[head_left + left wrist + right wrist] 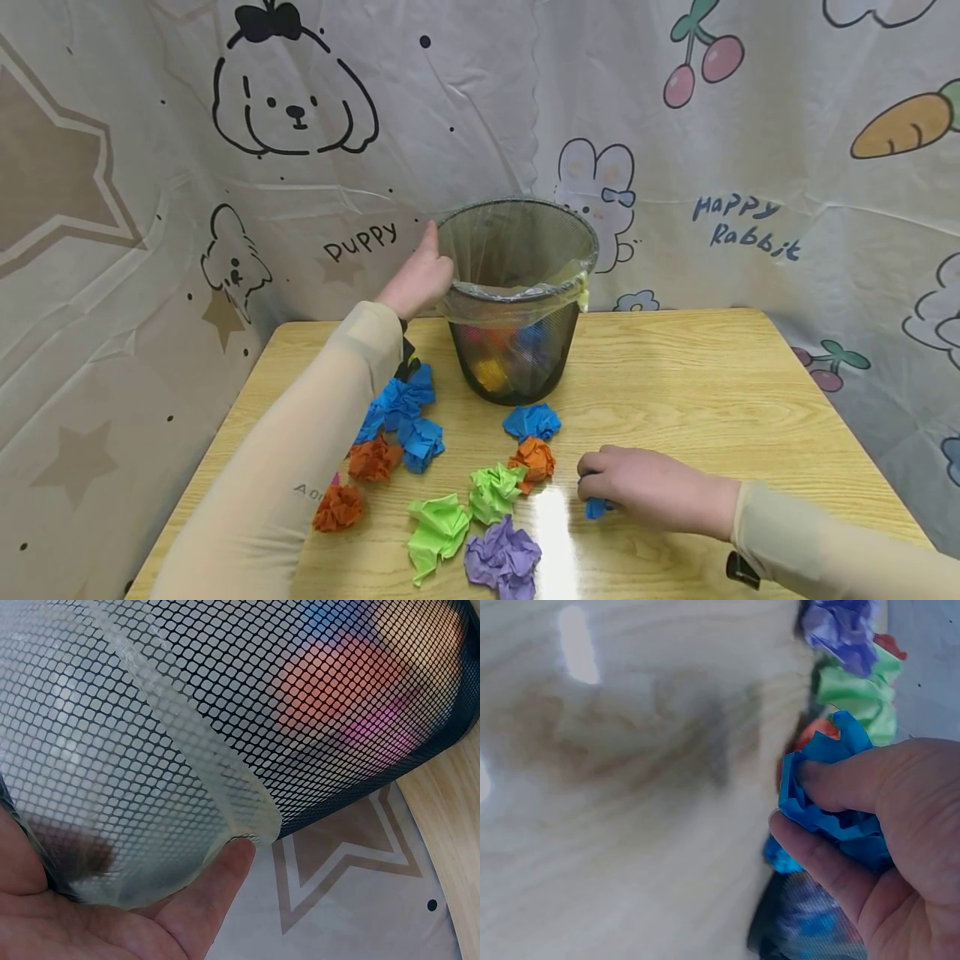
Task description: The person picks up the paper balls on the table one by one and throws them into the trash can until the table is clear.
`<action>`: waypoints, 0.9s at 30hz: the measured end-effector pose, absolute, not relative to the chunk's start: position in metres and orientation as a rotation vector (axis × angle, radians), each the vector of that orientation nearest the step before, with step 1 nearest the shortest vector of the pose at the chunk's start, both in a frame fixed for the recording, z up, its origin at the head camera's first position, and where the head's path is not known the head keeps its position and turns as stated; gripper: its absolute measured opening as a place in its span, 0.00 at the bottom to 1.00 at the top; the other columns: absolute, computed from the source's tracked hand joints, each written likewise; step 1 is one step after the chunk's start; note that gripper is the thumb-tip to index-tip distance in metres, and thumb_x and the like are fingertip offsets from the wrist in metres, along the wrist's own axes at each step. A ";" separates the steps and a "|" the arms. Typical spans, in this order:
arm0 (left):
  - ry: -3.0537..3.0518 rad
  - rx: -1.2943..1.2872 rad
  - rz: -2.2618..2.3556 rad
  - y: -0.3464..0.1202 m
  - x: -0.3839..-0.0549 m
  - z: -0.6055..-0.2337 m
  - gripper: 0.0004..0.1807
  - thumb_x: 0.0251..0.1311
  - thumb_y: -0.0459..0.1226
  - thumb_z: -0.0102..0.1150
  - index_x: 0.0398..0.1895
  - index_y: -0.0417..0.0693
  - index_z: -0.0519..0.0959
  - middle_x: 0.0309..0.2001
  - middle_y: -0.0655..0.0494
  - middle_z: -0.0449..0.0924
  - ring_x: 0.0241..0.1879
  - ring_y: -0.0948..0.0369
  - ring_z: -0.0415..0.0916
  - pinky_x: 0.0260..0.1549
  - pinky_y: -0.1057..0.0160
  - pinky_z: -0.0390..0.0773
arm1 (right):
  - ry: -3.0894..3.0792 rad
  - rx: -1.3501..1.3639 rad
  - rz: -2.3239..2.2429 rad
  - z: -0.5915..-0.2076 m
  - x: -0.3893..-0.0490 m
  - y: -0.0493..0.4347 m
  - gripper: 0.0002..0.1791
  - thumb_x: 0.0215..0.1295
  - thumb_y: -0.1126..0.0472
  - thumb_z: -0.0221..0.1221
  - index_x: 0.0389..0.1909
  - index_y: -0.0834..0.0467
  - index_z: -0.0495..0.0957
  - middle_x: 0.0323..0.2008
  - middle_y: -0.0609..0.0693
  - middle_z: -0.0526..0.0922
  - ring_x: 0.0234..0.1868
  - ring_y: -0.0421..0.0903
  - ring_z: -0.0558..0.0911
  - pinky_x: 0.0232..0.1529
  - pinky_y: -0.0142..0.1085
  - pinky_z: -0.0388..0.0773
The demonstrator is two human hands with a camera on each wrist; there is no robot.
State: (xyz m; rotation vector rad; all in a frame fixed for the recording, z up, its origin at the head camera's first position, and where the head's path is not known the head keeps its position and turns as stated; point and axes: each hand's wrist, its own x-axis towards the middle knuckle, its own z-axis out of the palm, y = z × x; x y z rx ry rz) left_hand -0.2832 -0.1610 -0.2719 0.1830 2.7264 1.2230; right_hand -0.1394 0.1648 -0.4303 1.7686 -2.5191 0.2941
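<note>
A black mesh wastebasket (517, 358) stands at the back of the table, lined with a clear yellowish bag (491, 310). Over its left rim, my left hand (422, 275) grips the basket; in the left wrist view the thumb (225, 885) lies along the outside against the bag. Crumpled paper in several colours shows through the mesh. My right hand (652, 492) is low over the table's right half, pinching a blue crumpled paper ball (832, 802) between thumb and fingers. From the head view, most of that ball is hidden behind the hand.
In front of the basket lie a blue paper ball (532, 422), an orange one (534, 461), green ones (438, 529) and a purple one (502, 558). More blue (421, 442) and dark orange balls (375, 458) lie by the left forearm, partly covered. A patterned cloth (480, 100) hangs behind the table.
</note>
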 end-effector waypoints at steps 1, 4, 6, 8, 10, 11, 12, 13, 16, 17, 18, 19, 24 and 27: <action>2.727 0.183 1.221 -0.161 -0.283 -0.272 0.39 0.76 0.37 0.25 0.81 0.50 0.20 0.82 0.53 0.18 0.80 0.58 0.25 0.76 0.57 0.34 | -2.513 1.765 0.300 -0.428 -0.140 0.165 0.16 0.59 0.71 0.71 0.40 0.47 0.84 0.41 0.39 0.78 0.36 0.37 0.73 0.34 0.27 0.75; 2.731 0.188 1.217 -0.161 -0.283 -0.272 0.39 0.76 0.37 0.25 0.81 0.49 0.20 0.82 0.53 0.18 0.80 0.57 0.25 0.76 0.57 0.34 | -2.483 1.760 0.313 -0.420 -0.142 0.165 0.14 0.60 0.69 0.71 0.38 0.46 0.83 0.40 0.39 0.78 0.34 0.36 0.71 0.33 0.25 0.72; 2.735 0.189 1.214 -0.161 -0.283 -0.272 0.39 0.76 0.37 0.26 0.81 0.49 0.20 0.82 0.52 0.18 0.80 0.57 0.25 0.76 0.57 0.33 | -2.462 1.763 0.324 -0.415 -0.143 0.166 0.13 0.62 0.67 0.71 0.37 0.45 0.82 0.39 0.39 0.77 0.33 0.36 0.70 0.33 0.25 0.71; 2.738 0.189 1.211 -0.161 -0.283 -0.272 0.39 0.76 0.37 0.25 0.81 0.49 0.20 0.82 0.52 0.18 0.80 0.57 0.25 0.76 0.57 0.33 | -2.443 1.762 0.336 -0.410 -0.144 0.166 0.12 0.63 0.66 0.70 0.36 0.45 0.81 0.38 0.38 0.76 0.33 0.36 0.68 0.33 0.25 0.69; 2.739 0.188 1.210 -0.161 -0.283 -0.272 0.39 0.76 0.37 0.25 0.81 0.49 0.20 0.82 0.52 0.18 0.80 0.57 0.25 0.76 0.57 0.33 | -2.427 1.762 0.340 -0.405 -0.145 0.166 0.12 0.62 0.66 0.71 0.36 0.45 0.81 0.38 0.39 0.76 0.33 0.36 0.68 0.33 0.25 0.70; 2.739 0.187 1.209 -0.161 -0.283 -0.272 0.39 0.76 0.37 0.25 0.81 0.49 0.20 0.82 0.52 0.18 0.80 0.57 0.25 0.76 0.57 0.33 | -2.422 1.761 0.340 -0.402 -0.145 0.166 0.12 0.62 0.66 0.71 0.36 0.46 0.81 0.38 0.39 0.76 0.33 0.36 0.68 0.33 0.25 0.70; 2.739 0.187 1.210 -0.161 -0.283 -0.272 0.39 0.76 0.37 0.25 0.81 0.49 0.20 0.82 0.52 0.19 0.80 0.57 0.25 0.76 0.57 0.33 | -2.418 1.760 0.339 -0.400 -0.146 0.165 0.13 0.61 0.67 0.71 0.37 0.46 0.81 0.39 0.39 0.77 0.33 0.37 0.69 0.34 0.26 0.71; 2.740 0.186 1.207 -0.161 -0.283 -0.272 0.39 0.76 0.37 0.25 0.81 0.49 0.20 0.82 0.52 0.19 0.80 0.57 0.25 0.76 0.57 0.33 | -2.418 1.761 0.336 -0.397 -0.146 0.165 0.14 0.61 0.68 0.71 0.37 0.46 0.81 0.39 0.39 0.77 0.34 0.37 0.70 0.34 0.26 0.71; 2.741 0.188 1.204 -0.161 -0.283 -0.272 0.39 0.76 0.37 0.25 0.81 0.49 0.20 0.82 0.52 0.19 0.80 0.57 0.25 0.76 0.57 0.33 | -2.420 1.754 0.321 -0.388 -0.147 0.165 0.13 0.61 0.67 0.72 0.38 0.46 0.81 0.41 0.40 0.78 0.35 0.37 0.72 0.35 0.27 0.74; 2.741 0.187 1.203 -0.162 -0.283 -0.272 0.39 0.76 0.37 0.25 0.81 0.49 0.20 0.82 0.52 0.19 0.80 0.57 0.25 0.76 0.57 0.33 | -2.422 1.749 0.311 -0.385 -0.147 0.165 0.13 0.61 0.67 0.72 0.39 0.47 0.81 0.41 0.40 0.78 0.36 0.37 0.73 0.35 0.27 0.75; 2.741 0.187 1.203 -0.162 -0.283 -0.272 0.39 0.76 0.37 0.25 0.81 0.49 0.20 0.82 0.52 0.19 0.80 0.57 0.25 0.76 0.57 0.33 | -2.422 1.746 0.305 -0.382 -0.148 0.165 0.13 0.61 0.67 0.72 0.39 0.47 0.81 0.41 0.40 0.78 0.36 0.38 0.74 0.36 0.28 0.76; 2.740 0.187 1.203 -0.162 -0.283 -0.272 0.39 0.76 0.37 0.25 0.81 0.49 0.20 0.82 0.52 0.19 0.80 0.57 0.25 0.76 0.57 0.34 | -2.423 1.741 0.296 -0.378 -0.148 0.165 0.13 0.61 0.66 0.72 0.40 0.47 0.81 0.42 0.40 0.78 0.37 0.38 0.74 0.37 0.28 0.77; 2.736 0.191 1.211 -0.162 -0.283 -0.272 0.38 0.76 0.37 0.25 0.81 0.49 0.20 0.82 0.52 0.19 0.80 0.57 0.26 0.76 0.56 0.34 | -2.411 1.733 0.276 -0.362 -0.152 0.164 0.13 0.61 0.66 0.72 0.41 0.47 0.81 0.42 0.41 0.79 0.38 0.38 0.76 0.39 0.31 0.79; 2.739 0.192 1.208 -0.161 -0.284 -0.272 0.38 0.76 0.37 0.25 0.81 0.49 0.20 0.82 0.51 0.19 0.80 0.57 0.25 0.76 0.56 0.34 | -2.400 1.732 0.286 -0.352 -0.155 0.165 0.13 0.62 0.66 0.71 0.41 0.48 0.81 0.42 0.42 0.78 0.38 0.38 0.76 0.40 0.31 0.80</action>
